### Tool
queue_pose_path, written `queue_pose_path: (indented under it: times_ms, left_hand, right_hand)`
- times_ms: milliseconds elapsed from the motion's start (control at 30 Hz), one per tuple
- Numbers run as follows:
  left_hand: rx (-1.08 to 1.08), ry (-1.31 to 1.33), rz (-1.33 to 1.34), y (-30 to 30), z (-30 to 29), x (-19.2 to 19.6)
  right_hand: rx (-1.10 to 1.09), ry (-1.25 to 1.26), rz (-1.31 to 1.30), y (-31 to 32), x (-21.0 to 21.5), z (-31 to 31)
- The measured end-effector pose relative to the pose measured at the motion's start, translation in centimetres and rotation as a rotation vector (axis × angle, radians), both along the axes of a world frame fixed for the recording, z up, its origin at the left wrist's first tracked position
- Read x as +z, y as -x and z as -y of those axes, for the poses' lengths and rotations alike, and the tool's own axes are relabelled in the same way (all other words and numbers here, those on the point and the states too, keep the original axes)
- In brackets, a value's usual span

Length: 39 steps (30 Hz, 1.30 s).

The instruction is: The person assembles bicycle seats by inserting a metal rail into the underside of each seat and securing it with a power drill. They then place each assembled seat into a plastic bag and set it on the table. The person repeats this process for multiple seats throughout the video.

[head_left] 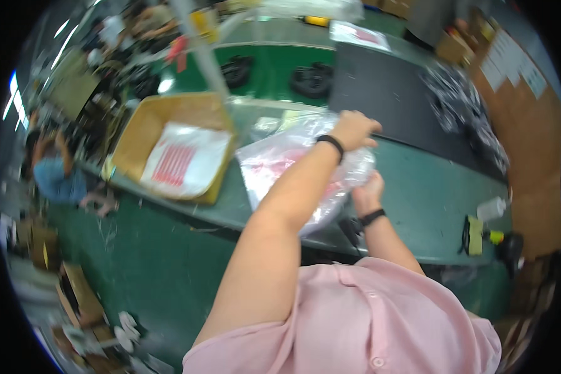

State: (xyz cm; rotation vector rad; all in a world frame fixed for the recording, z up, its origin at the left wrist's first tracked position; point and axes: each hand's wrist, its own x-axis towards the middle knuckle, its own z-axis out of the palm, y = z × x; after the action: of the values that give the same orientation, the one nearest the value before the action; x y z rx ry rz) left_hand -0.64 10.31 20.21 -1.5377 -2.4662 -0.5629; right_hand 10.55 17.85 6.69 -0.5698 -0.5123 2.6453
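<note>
A clear plastic bag [315,213] with red print lies across the green worktable in front of me, something pale inside it. My left hand [354,129] is at the bag's far right corner, its fingers curled onto the film; motion blurs them a little. Lower down on the same right end, my right hand [369,191] grips the plastic from the near side. Black bands circle both wrists. Folds of the film partly hide the right fingertips.
A yellow bin [128,153] at the left holds a white sheet or bag with red print. On the right are a black mat [380,93], bundled plastic-wrapped dark parts [458,103] and a translucent bottle [491,209]. Two black wheel-like parts [311,80] lie beyond. Another person [59,168] sits far left.
</note>
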Motion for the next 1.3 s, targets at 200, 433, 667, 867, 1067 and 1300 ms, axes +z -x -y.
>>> queue_pose_path:
  times_ms: [200, 433, 667, 867, 1067, 1300]
  left_hand:
    - [0.502, -0.681, 0.317, 0.0, 4.0, -8.8]
    - [1.197, 0.314, 0.657, -6.0, 14.4, -14.4]
    - [0.950, 0.388, 0.445, 1.1, 16.2, -12.3]
    - [0.522, 0.236, 0.540, 0.7, 12.3, -13.7]
    - [0.489, 0.274, 0.656, 1.0, 11.6, -15.1]
    - [0.550, 0.294, 0.659, 1.9, 12.8, -16.2]
  right_hand:
    - [0.004, -0.351, 0.439, -1.9, -9.7, -6.4]
    - [0.681, -0.696, 0.645, -6.7, -3.3, -7.0]
    - [1.184, -1.121, 0.073, -5.1, -2.0, -3.2]
    - [1.322, -1.624, 0.459, 9.3, 11.3, -17.0]
    - [0.426, -2.417, 0.013, 39.0, 6.6, -19.5]
    - [0.925, -3.055, 0.094, 57.0, 0.3, -12.3]
